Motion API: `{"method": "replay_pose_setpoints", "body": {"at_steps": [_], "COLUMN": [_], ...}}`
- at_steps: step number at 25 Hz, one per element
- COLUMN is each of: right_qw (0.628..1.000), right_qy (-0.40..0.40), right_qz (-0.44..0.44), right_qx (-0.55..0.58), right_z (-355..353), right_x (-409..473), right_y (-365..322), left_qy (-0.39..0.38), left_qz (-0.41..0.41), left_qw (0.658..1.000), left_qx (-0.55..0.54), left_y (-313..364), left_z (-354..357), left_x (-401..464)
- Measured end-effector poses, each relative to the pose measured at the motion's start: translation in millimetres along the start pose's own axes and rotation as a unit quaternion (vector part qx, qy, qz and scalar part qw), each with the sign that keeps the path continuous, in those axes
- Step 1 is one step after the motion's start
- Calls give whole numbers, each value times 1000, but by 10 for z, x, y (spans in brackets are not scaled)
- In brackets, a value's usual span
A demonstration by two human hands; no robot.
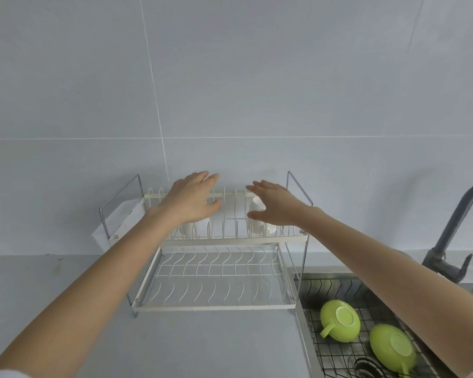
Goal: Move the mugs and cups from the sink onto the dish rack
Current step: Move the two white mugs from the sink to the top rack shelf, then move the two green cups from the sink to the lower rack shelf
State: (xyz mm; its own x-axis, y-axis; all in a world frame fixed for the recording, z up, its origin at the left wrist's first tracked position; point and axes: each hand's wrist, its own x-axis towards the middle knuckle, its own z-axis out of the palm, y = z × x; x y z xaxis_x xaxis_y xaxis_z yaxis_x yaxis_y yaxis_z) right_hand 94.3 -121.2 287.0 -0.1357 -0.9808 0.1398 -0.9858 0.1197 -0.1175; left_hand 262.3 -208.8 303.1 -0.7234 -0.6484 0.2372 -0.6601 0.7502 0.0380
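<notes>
A white two-tier dish rack [216,306] stands on the grey counter against the wall. Both my hands hover over its upper tier with fingers spread. My left hand [193,197] is above a white cup [191,227] resting on that tier. My right hand [273,204] is just above another white cup [258,227]; neither hand grips anything. Two green cups [339,321] [392,347] lie upside down on the black wire grid inside the steel sink [303,317] at the lower right.
A dark grey faucet [453,233] rises behind the sink on the right. A white drip tray [118,222] sticks out of the rack's left side. The lower tier [216,274] of the rack holds nothing. Grey countertop [66,296] extends to the left.
</notes>
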Motion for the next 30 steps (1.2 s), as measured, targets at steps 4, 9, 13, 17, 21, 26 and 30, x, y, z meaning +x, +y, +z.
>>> {"method": "replay_pose_setpoints", "body": {"at_steps": [4, 9, 13, 17, 21, 26, 30], "right_qw": [999, 998, 998, 998, 997, 997, 996], "right_qy": [27, 40, 31, 17, 1, -16, -39], "right_qz": [23, 49, 58, 67, 74, 79, 86], "right_qx": [-5, -5, -4, 1, 4, 3, 8], "right_z": [-127, -241, -282, -258, -211, -101, 37], "right_x": [-325, -684, -927, -1145, -1327, -1513, -1654], "right_y": [264, 620, 949, 1294, 1643, 2039, 2348], "left_qy": [-10, -21, -30, -38, -38, -48, -74], "left_qz": [3, 11, 15, 16, 23, 27, 24], "left_qw": [1000, 1000, 999, 999, 999, 998, 996], "left_qx": [9, 9, 9, -11, -19, -19, -34], "left_y": [410, 913, 1311, 1723, 2107, 2503, 2784], "left_z": [-61, -30, 51, 143, 258, 496, 729], "left_x": [-27, 3, 48, 84, 143, 230, 289]}}
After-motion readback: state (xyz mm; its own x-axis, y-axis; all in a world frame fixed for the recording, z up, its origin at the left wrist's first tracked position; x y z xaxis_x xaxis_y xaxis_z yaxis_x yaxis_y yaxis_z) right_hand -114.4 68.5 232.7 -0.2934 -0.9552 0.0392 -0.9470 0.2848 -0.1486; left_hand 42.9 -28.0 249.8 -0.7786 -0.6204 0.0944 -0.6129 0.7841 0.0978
